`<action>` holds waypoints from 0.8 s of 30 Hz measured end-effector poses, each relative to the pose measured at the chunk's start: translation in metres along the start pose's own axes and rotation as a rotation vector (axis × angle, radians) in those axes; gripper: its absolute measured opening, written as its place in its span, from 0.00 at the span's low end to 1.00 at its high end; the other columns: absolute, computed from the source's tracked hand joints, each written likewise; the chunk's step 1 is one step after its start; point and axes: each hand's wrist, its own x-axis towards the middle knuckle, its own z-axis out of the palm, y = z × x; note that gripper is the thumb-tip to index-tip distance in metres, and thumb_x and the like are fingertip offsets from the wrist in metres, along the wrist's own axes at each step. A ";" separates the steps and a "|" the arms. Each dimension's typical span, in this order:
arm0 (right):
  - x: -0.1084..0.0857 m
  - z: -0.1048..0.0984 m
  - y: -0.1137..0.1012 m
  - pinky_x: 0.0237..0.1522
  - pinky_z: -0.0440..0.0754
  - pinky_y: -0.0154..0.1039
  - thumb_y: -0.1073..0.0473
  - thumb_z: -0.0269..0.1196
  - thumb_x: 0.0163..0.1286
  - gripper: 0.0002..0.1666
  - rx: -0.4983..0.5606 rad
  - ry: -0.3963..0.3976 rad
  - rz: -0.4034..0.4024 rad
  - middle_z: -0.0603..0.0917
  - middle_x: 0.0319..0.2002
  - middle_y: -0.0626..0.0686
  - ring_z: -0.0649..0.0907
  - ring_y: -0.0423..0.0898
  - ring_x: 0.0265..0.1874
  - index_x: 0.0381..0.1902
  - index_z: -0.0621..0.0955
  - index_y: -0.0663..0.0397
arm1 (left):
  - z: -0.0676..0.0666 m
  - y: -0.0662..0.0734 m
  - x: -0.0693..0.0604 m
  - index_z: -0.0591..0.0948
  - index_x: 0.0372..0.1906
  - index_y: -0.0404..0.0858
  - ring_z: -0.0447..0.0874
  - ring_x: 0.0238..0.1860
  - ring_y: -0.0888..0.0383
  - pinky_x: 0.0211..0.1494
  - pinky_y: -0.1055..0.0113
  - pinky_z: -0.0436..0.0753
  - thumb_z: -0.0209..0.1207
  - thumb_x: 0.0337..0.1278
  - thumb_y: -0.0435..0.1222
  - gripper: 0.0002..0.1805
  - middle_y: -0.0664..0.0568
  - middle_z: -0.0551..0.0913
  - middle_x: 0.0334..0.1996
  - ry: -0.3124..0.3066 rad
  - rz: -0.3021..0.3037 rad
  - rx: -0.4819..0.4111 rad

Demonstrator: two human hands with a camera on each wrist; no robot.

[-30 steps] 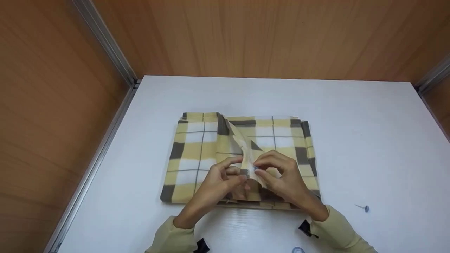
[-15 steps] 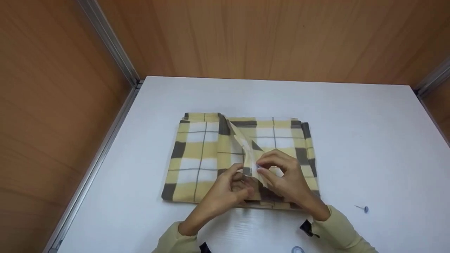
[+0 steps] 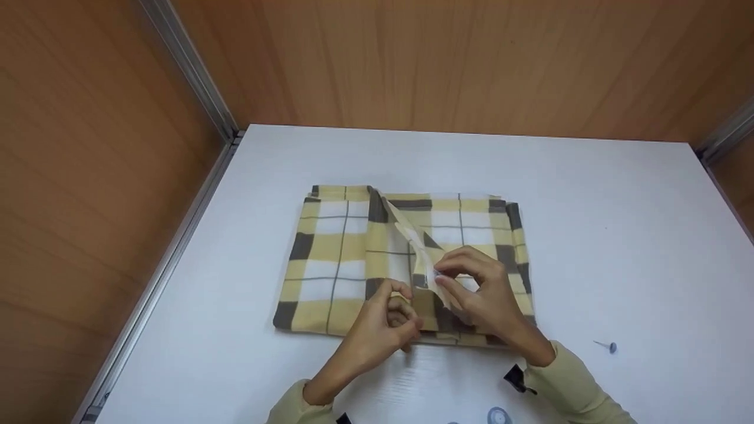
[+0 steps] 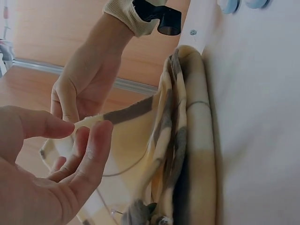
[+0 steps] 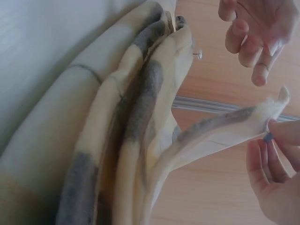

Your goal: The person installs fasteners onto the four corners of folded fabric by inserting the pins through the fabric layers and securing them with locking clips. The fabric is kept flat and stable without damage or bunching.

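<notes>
A folded yellow, white and grey plaid cloth (image 3: 336, 259) lies on the table, with a raised flap (image 3: 421, 247) near its middle. At the flap's edge my right hand (image 3: 480, 288) pinches a small blue-grey pin (image 5: 267, 137) between thumb and fingers; the fingertips hide most of it. Beside the flap, over the cloth's front edge, my left hand (image 3: 386, 330) has loosely bent fingers and holds nothing. The left wrist view shows that hand (image 4: 51, 173) with thumb and fingertips apart. Another small pin (image 5: 198, 54) sticks out of the cloth in the right wrist view.
A loose pin with a round blue-grey head (image 3: 612, 347) lies on the white table (image 3: 589, 235) to the right. Round blue-grey discs (image 3: 499, 416) lie at the front edge. Wooden panels (image 3: 459, 65) stand behind and to the left.
My left hand has let go of the flap and drawn back towards the front edge. My right hand has shifted slightly right, the flap's edge moving with it.
</notes>
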 end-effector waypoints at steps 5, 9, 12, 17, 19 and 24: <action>-0.002 0.000 -0.002 0.38 0.83 0.34 0.75 0.67 0.56 0.10 -0.020 0.023 -0.011 0.82 0.37 0.55 0.82 0.47 0.33 0.36 0.84 0.61 | 0.010 -0.011 -0.005 0.75 0.40 0.32 0.81 0.30 0.61 0.30 0.68 0.83 0.60 0.56 0.27 0.08 0.53 0.81 0.32 -0.112 0.051 0.141; -0.001 -0.001 -0.005 0.38 0.82 0.33 0.76 0.67 0.55 0.11 -0.041 0.028 -0.015 0.82 0.36 0.56 0.82 0.48 0.34 0.35 0.84 0.62 | 0.021 -0.021 -0.008 0.80 0.40 0.37 0.80 0.32 0.67 0.37 0.74 0.80 0.64 0.53 0.30 0.09 0.55 0.82 0.34 -0.249 0.156 0.397; 0.001 -0.001 -0.011 0.38 0.82 0.32 0.80 0.66 0.53 0.11 -0.054 0.033 -0.024 0.82 0.35 0.58 0.82 0.49 0.33 0.34 0.84 0.65 | 0.031 -0.027 -0.011 0.81 0.44 0.42 0.78 0.34 0.69 0.35 0.79 0.76 0.68 0.50 0.36 0.14 0.57 0.81 0.38 -0.328 0.205 0.611; 0.004 0.000 -0.025 0.36 0.82 0.32 0.83 0.65 0.51 0.11 -0.047 0.032 -0.043 0.81 0.33 0.62 0.81 0.51 0.30 0.32 0.82 0.70 | 0.047 -0.037 -0.020 0.79 0.53 0.50 0.74 0.39 0.70 0.35 0.78 0.73 0.69 0.49 0.45 0.24 0.61 0.75 0.45 -0.423 0.214 0.806; 0.002 0.000 -0.022 0.36 0.81 0.31 0.83 0.64 0.51 0.11 -0.036 0.031 -0.037 0.80 0.34 0.62 0.81 0.51 0.31 0.32 0.82 0.71 | 0.053 -0.042 -0.023 0.77 0.55 0.51 0.73 0.43 0.70 0.38 0.77 0.75 0.67 0.51 0.47 0.25 0.61 0.74 0.48 -0.468 0.231 0.833; -0.004 -0.002 -0.006 0.37 0.81 0.31 0.78 0.66 0.54 0.10 -0.035 0.030 -0.017 0.82 0.35 0.56 0.81 0.47 0.32 0.34 0.84 0.65 | 0.065 -0.051 -0.025 0.79 0.53 0.50 0.71 0.46 0.70 0.38 0.82 0.73 0.62 0.57 0.48 0.19 0.59 0.74 0.48 -0.571 0.311 0.871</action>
